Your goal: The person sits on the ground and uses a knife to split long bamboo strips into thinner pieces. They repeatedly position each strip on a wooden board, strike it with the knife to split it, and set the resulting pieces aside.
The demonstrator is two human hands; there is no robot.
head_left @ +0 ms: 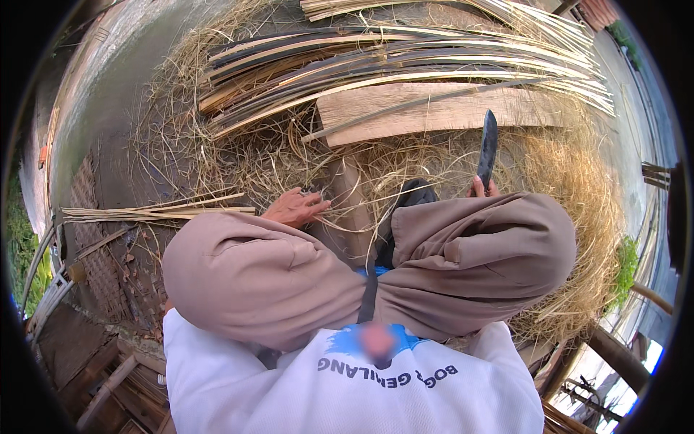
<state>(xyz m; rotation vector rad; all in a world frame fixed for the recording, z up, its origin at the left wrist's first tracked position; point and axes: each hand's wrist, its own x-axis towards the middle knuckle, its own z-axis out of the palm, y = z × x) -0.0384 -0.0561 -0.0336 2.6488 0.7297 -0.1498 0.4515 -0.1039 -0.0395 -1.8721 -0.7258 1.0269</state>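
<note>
Knife up in my right hand, left hand down among the bamboo strips.

My right hand [483,188] is clenched on the knife [489,148], blade upright; my knee hides most of the grip. My left hand [295,207] rests loosely spread on thin strips [340,210], perhaps pinching one. They look light, springy and sharp-edged, best held near an end. A plank [434,112], stacked slats [376,61] and tangled shavings [571,188] crowd around.
</note>
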